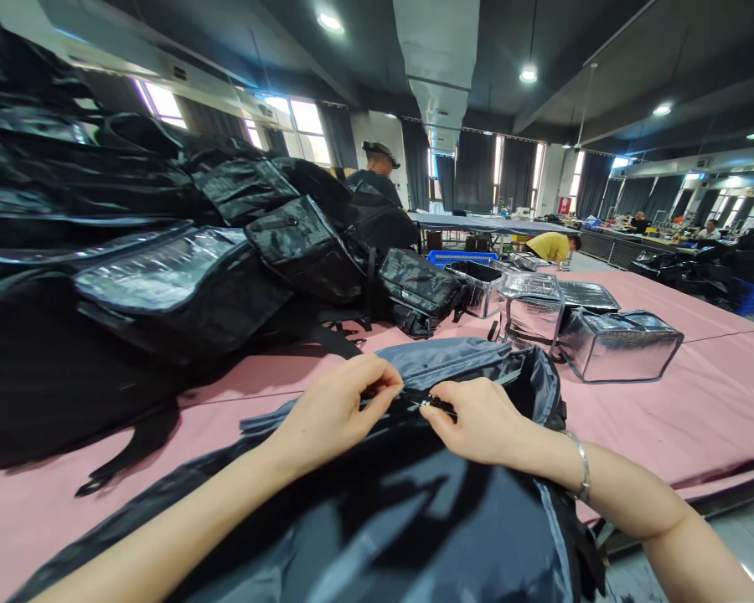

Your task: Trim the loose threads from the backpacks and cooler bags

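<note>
A large dark bag [377, 519] with grey-blue lining lies open on the pink-covered table, close in front of me. Above its opening, my left hand [343, 402] pinches the end of a narrow black strip at the bag's edge between thumb and fingertips. Just to the right, my right hand [477, 419] is closed on the same strip, where a small shiny metal piece [425, 404] shows by the thumb. Whether that metal is a zipper slider or a tool tip I cannot tell. Fingertips of both hands nearly meet. A silver bracelet circles my right wrist.
Black bags [226, 268] are heaped high at the left, some showing silver lining. Silver foil box-shaped bags [622, 345] stand on the pink table [716, 402] at right, near a blue crate [462, 258]. People work farther back, one in a yellow top [548, 245].
</note>
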{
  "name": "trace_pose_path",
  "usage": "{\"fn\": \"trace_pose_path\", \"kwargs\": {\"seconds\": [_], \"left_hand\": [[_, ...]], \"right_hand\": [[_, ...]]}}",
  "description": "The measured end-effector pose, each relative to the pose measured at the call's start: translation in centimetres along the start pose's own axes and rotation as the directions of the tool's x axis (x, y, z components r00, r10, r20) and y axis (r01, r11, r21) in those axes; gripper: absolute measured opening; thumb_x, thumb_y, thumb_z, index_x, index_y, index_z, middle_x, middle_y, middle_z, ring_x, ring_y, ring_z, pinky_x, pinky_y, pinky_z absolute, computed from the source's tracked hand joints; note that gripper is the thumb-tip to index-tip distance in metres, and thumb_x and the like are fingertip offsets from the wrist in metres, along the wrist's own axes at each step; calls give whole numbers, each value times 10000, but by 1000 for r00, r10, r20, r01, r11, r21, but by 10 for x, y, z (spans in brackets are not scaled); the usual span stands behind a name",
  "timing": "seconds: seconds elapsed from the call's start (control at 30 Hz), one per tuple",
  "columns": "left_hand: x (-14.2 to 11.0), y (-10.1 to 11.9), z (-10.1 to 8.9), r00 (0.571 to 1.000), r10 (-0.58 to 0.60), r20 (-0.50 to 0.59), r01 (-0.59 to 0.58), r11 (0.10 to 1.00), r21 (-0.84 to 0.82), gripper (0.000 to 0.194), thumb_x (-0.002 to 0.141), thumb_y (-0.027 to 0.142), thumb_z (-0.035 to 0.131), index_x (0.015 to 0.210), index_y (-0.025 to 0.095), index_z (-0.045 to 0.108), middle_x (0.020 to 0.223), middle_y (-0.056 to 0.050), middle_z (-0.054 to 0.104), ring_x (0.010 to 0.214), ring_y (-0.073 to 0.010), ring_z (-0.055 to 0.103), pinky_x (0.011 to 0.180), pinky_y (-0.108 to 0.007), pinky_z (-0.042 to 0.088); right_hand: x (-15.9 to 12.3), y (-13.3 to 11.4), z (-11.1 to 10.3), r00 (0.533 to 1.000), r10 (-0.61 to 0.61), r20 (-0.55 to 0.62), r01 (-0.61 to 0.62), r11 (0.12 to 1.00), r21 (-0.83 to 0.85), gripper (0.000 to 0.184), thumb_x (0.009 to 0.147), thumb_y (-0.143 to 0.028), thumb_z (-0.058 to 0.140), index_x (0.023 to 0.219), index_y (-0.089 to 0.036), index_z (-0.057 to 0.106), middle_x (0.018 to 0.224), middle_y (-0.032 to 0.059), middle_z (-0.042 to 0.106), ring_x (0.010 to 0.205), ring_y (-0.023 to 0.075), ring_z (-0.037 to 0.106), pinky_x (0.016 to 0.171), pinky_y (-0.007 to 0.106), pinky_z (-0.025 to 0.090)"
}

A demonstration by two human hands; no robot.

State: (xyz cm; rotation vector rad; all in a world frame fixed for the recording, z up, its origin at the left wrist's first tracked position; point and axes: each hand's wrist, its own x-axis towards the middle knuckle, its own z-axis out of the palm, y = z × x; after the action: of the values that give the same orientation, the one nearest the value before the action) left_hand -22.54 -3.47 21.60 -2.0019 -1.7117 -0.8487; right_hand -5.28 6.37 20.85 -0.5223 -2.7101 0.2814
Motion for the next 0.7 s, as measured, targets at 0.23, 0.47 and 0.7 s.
{"fn": "trace_pose_path", "kwargs": {"seconds": [0.23, 0.47, 0.7], "left_hand": [[0, -2, -1, 999, 22, -43, -22, 1000, -7, 183, 870, 276, 442, 739, 191, 538, 653, 21, 604, 568, -105, 549, 538, -193, 444], [-2, -12, -3, 1000, 12, 7, -11, 992, -129, 227, 871, 368, 461, 760, 189, 544, 666, 41, 596, 592, -100, 535, 569, -174, 439], [-2, -7, -4, 975, -141, 171, 169, 971, -166, 310, 856, 460, 433, 809, 191, 579, 759, 0, 616, 687, -129, 542, 662, -218, 444]], "right_hand": [[1, 7, -1, 1000, -29, -6, 29, 999, 22, 236, 909, -322, 451, 852, -209, 649, 774, 14, 691, 707, 142, 622, 583, 229, 328], [-21, 26, -26, 982, -107, 158, 107, 994, 10, 249, 893, -382, 484, 918, -178, 625, 779, 31, 685, 704, 163, 631, 577, 232, 336], [-38, 38, -51, 979, -35, 203, 42, 999, -30, 233, 927, -321, 432, 923, -162, 602, 857, 65, 682, 790, 186, 636, 632, 246, 357]]}}
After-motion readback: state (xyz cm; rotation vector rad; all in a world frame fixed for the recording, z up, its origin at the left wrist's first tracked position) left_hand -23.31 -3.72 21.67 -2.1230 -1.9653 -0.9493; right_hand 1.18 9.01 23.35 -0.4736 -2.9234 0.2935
